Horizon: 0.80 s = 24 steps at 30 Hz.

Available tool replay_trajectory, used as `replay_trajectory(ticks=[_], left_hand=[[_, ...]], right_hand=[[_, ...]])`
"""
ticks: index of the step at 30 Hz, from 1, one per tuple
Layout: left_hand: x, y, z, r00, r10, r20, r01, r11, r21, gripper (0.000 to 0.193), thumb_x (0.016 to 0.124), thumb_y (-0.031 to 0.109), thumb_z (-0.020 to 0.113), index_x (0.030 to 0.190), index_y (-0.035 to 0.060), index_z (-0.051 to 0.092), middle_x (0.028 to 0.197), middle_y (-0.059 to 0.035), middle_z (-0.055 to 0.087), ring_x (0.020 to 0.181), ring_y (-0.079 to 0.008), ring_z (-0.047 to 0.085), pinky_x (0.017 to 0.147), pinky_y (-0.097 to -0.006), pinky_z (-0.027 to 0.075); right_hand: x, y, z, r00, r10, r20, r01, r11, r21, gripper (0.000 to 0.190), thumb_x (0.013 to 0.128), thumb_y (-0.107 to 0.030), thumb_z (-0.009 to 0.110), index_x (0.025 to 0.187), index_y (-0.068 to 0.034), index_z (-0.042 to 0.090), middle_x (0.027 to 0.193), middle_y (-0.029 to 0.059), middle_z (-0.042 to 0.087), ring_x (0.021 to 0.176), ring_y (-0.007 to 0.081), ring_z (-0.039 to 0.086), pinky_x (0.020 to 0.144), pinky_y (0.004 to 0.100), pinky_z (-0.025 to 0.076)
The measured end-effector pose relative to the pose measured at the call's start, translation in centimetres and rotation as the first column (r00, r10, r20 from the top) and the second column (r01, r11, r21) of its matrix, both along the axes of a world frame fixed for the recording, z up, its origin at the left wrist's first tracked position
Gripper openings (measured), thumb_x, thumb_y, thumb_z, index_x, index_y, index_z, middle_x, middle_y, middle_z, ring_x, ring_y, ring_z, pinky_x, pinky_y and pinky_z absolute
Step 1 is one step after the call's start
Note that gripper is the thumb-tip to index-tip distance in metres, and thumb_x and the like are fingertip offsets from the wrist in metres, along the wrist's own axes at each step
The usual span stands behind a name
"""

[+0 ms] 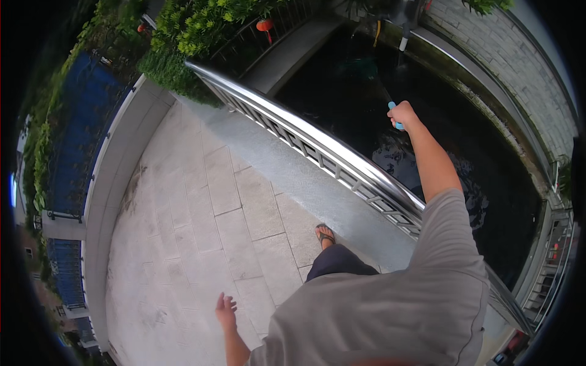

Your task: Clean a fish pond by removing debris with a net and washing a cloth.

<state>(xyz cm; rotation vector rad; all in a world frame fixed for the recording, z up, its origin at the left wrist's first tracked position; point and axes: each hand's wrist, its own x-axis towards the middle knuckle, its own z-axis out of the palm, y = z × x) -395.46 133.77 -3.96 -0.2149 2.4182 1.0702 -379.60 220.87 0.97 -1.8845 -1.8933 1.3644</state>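
My right hand (pixel 404 114) reaches over a shiny metal railing (pixel 316 135), closed around the light blue handle (pixel 392 106) of a net. A thin shaft runs from the handle to the dark green mesh (pixel 361 68), which is at or in the dark water of a pond (pixel 329 87). How deep the mesh sits cannot be seen. My left hand (pixel 225 311) hangs at my side above the stone paving (pixel 229 228). Its fingers are loosely curled and apart, with nothing in them.
The railing stands along a grey stone ledge (pixel 284 155) between me and the pond. A white-ended pipe (pixel 403 44) and a yellow hose (pixel 377 34) hang at the far side. A low curved wall (pixel 103 183) bounds the paving at left; green shrubs (pixel 183 82) crowd the railing's far end.
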Motion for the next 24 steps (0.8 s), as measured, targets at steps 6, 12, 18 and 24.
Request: replay_trajectory(ticks=[6,12,18,24], left_hand=[[1.9,0.9,0.4,0.926,-0.273,0.263,0.356,0.863,-0.358,0.047,0.087,0.033,0.068,0.126,0.0062,0.063,0.095,-0.0115,0.072,0.089,-0.0208,0.069,0.080,-0.0347,0.054],[0.9,2.9,-0.5,0.782,-0.486,0.391,0.606,0.739,-0.293,0.047,0.088,0.038,0.066,0.126,0.0109,0.064,0.100,-0.0134,0.073,0.091,-0.0271,0.070,0.084,-0.0357,0.053],[-6.1,4.8,-3.9,0.749,-0.594,0.293,0.649,0.747,-0.144,0.047,0.089,0.036,0.065,0.127,0.0094,0.063,0.098,-0.0120,0.073,0.089,-0.0235,0.070,0.082,-0.0342,0.053],[-18.3,11.3,-6.3,0.589,-0.799,0.117,0.807,0.577,-0.125,0.049,0.091,0.030,0.065,0.131,0.0016,0.057,0.097,-0.0097,0.072,0.083,-0.0164,0.069,0.074,-0.0303,0.053]], right_hand=[[-9.8,4.3,-3.2,0.974,-0.122,-0.190,0.118,0.992,-0.033,0.017,0.084,-0.008,0.066,0.070,-0.001,0.058,0.059,0.0063,0.056,0.045,0.0175,0.054,0.042,0.0363,0.040],[-3.9,1.1,-4.7,0.859,-0.216,-0.464,0.203,0.976,-0.078,0.011,0.083,-0.004,0.063,0.076,0.003,0.058,0.062,0.0071,0.056,0.048,0.0172,0.054,0.045,0.0330,0.044],[7.5,-11.6,4.8,0.813,-0.305,-0.496,0.245,0.952,-0.184,0.006,0.085,-0.002,0.062,0.088,0.003,0.059,0.064,0.0042,0.054,0.049,0.0116,0.049,0.043,0.0274,0.039],[16.8,-25.2,13.4,0.736,-0.446,-0.508,0.337,0.894,-0.297,0.038,0.084,-0.002,0.061,0.120,0.007,0.059,0.064,0.0036,0.054,0.045,0.0093,0.046,0.042,0.0249,0.036]])
